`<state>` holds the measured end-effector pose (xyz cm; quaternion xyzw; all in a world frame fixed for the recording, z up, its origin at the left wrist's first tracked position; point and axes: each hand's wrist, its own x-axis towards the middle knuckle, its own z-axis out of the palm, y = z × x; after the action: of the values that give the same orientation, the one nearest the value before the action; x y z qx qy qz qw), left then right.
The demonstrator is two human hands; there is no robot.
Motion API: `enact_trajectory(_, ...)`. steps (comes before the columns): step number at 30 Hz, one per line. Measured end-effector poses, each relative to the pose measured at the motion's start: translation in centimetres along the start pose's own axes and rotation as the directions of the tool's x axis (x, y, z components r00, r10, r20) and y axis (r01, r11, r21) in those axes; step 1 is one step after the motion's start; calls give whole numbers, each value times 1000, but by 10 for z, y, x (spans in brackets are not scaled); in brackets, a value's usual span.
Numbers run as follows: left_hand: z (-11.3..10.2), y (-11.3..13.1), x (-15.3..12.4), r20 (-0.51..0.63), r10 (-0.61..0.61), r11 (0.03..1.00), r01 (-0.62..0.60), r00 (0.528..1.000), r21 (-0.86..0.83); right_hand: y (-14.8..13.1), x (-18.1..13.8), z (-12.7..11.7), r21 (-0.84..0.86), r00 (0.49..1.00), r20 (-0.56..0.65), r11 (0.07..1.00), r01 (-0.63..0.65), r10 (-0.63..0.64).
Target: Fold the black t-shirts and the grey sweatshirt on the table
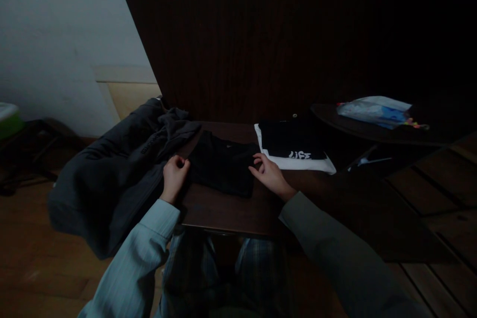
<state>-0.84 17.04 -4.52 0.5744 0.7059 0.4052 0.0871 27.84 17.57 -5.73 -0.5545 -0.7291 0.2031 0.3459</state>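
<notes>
A black T-shirt (223,166), folded into a compact shape with its neckline at the far side, lies on the dark brown wooden surface (227,213). At its left edge, my left hand (175,175) is closed, thumb and fingertips pinching the cloth. My right hand (270,175) is at the shirt's right edge, fingers slightly curled and apart, with the fingertips by the cloth. Just beyond that hand lies a folded stack of black and white garments (298,144), with white lettering reading "LIFE" on the black cloth.
Dark grey clothing (112,174) is heaped at the left and hangs over the edge. A dark wooden panel (242,39) rises behind. On a rounded shelf (324,117) at the right rests a clear and blue plastic packet (376,111). A green-and-white container (9,120) stands far left.
</notes>
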Motion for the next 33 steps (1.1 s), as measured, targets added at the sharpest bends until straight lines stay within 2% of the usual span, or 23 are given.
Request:
enact_trajectory(3,0,2,-1,31,-35,999,35,999,8,-1,0,-2,-1,999,-16,1000,28,-28)
enact_trajectory(7,-2,4,-1,74,-74,995,68,995,77,-3,1,-4,-28,987,-99,991,128,-130)
enact_trajectory(10,-2,4,0,104,-88,990,76,991,116,-4,0,-2,1,977,32,977,212,-212)
enact_trajectory(12,-2,4,0,105,-81,991,69,991,112,-5,-1,0,32,962,144,973,229,-231)
enact_trajectory(14,-1,4,1,94,-26,996,17,995,90,-5,-2,1,73,953,197,973,221,-231)
enact_trajectory(17,0,4,1,46,127,991,-128,991,36,-5,-2,0,168,957,206,971,172,-206)
enact_trajectory(19,1,4,0,21,187,982,-187,982,5,-4,-1,-1,216,966,210,970,108,-154)
enact_trajectory(22,0,4,-1,66,157,987,-154,985,-40,-4,0,-2,241,984,169,970,22,-64)
enact_trajectory(25,1,3,-2,135,118,992,-110,984,-64,-6,0,-4,271,997,69,963,0,-20)
enact_trajectory(27,1,1,-3,174,107,994,-100,979,-52,-8,0,-8,311,999,45,950,-35,22)
enact_trajectory(29,0,1,-4,219,89,996,-83,972,-33,-9,0,-12,342,991,101,933,-113,83)
enact_trajectory(31,-2,1,-6,258,76,997,-75,963,-11,-8,0,-18,314,964,237,930,-190,117)
enact_trajectory(33,-5,1,-9,275,89,996,-93,957,2,-6,1,-23,259,920,379,943,-210,101)
